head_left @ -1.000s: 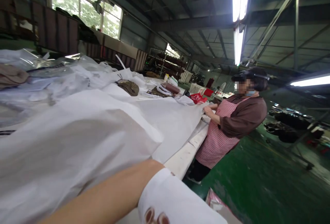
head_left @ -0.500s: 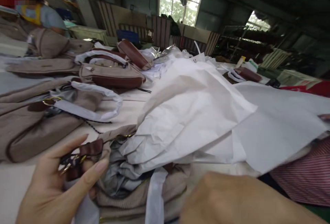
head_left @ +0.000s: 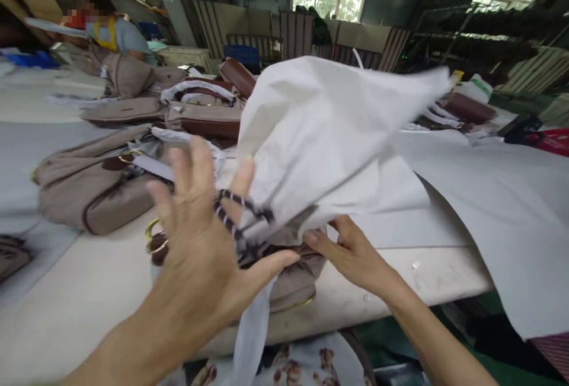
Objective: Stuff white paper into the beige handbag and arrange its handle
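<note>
Left hand (head_left: 202,238), fingers spread open, rests on a bag (head_left: 293,279); right hand (head_left: 355,252) fingers pinch white paper (head_left: 329,137) above it on the worktop (head_left: 89,291).

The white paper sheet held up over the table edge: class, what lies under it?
Under the white paper sheet a taupe handbag shows, with a braided cord across the left hand; the right hand grips the paper. Most of the bag is covered.

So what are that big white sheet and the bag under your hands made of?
White sheet: looks like thin matte tissue paper; it creases sharply and holds folds. Taupe bag: probably grained faux or real leather, with brown trim and a gold zip edge; which one is unclear.
</note>
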The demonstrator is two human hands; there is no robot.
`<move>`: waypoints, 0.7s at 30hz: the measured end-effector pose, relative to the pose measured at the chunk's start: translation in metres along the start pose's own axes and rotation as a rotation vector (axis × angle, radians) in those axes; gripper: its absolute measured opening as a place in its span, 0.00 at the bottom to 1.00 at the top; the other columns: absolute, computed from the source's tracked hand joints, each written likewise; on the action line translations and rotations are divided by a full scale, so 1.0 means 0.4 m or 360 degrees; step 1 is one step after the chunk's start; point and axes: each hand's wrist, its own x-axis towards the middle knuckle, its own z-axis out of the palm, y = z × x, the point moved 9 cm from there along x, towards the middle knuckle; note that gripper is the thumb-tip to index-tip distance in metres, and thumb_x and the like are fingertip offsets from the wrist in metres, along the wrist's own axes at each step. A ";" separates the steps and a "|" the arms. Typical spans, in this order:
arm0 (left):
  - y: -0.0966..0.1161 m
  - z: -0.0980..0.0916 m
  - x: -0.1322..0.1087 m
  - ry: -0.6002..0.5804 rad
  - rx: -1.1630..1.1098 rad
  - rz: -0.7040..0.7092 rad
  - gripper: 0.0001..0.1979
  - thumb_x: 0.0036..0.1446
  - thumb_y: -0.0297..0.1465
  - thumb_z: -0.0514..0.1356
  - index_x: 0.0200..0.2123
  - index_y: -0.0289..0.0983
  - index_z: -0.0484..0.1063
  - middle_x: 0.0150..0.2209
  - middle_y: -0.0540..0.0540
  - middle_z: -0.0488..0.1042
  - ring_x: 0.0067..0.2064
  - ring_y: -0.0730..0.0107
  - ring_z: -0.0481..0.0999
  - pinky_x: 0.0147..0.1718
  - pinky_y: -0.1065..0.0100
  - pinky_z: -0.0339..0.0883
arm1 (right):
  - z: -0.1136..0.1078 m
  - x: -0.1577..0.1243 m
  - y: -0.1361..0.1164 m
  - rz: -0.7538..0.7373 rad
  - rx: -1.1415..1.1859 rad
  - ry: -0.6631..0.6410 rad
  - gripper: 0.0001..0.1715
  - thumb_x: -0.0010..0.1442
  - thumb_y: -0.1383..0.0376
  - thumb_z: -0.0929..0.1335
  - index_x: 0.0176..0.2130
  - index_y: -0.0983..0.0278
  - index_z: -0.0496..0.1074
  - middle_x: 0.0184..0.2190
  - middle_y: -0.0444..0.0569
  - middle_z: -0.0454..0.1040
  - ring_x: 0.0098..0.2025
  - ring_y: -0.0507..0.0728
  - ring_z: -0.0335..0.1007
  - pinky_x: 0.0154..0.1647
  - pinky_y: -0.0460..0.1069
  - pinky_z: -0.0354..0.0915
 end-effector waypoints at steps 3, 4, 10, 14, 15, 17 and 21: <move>0.046 0.016 0.069 -0.0037 0.0023 0.0062 0.62 0.43 0.55 0.71 0.73 0.41 0.44 0.74 0.31 0.36 0.73 0.28 0.30 0.65 0.27 0.26 | 0.041 0.075 -0.132 -0.0626 0.0055 -0.0081 0.30 0.67 0.62 0.67 0.65 0.60 0.60 0.64 0.53 0.65 0.65 0.59 0.61 0.66 0.55 0.59; 0.047 0.008 0.092 -0.0006 -0.0014 0.0040 0.62 0.42 0.53 0.72 0.73 0.41 0.43 0.74 0.31 0.41 0.73 0.29 0.34 0.65 0.27 0.28 | 0.058 0.090 -0.163 -0.0774 0.0087 -0.0138 0.33 0.67 0.64 0.67 0.67 0.60 0.57 0.68 0.53 0.60 0.68 0.59 0.57 0.69 0.55 0.56; -0.008 0.020 0.187 0.0034 -0.0588 -0.0194 0.56 0.51 0.37 0.68 0.74 0.38 0.36 0.58 0.41 0.73 0.60 0.53 0.73 0.57 0.57 0.70 | 0.132 0.133 -0.198 -0.0784 0.0133 -0.0388 0.19 0.68 0.60 0.67 0.57 0.64 0.71 0.59 0.52 0.72 0.62 0.60 0.65 0.66 0.54 0.60; -0.066 0.021 0.200 0.0206 -0.0641 -0.0220 0.23 0.54 0.31 0.63 0.54 0.35 0.75 0.48 0.46 0.81 0.50 0.59 0.79 0.53 0.62 0.71 | 0.065 0.085 -0.102 -0.0432 0.0353 -0.0093 0.14 0.65 0.59 0.70 0.47 0.63 0.77 0.46 0.49 0.79 0.47 0.57 0.76 0.49 0.49 0.70; -0.083 0.009 0.199 0.0296 -0.0732 -0.0237 0.16 0.53 0.30 0.64 0.46 0.33 0.78 0.47 0.46 0.81 0.47 0.60 0.79 0.52 0.62 0.71 | 0.037 0.072 -0.050 -0.0248 0.0444 0.0030 0.14 0.65 0.56 0.70 0.42 0.64 0.78 0.38 0.48 0.80 0.40 0.55 0.76 0.42 0.48 0.71; -0.133 -0.012 0.188 0.0462 -0.0973 -0.0413 0.09 0.50 0.29 0.67 0.36 0.31 0.79 0.41 0.47 0.82 0.41 0.63 0.78 0.46 0.63 0.74 | -0.019 0.050 0.069 0.0128 0.0578 0.0283 0.20 0.60 0.50 0.71 0.35 0.66 0.76 0.29 0.48 0.78 0.30 0.54 0.73 0.30 0.47 0.69; -0.174 -0.024 0.175 0.0503 -0.1059 -0.0638 0.13 0.48 0.35 0.71 0.30 0.31 0.76 0.36 0.46 0.81 0.40 0.62 0.77 0.45 0.61 0.74 | -0.071 0.080 0.200 0.0413 0.0988 0.0524 0.31 0.52 0.45 0.75 0.46 0.62 0.69 0.42 0.49 0.76 0.35 0.55 0.74 0.29 0.47 0.70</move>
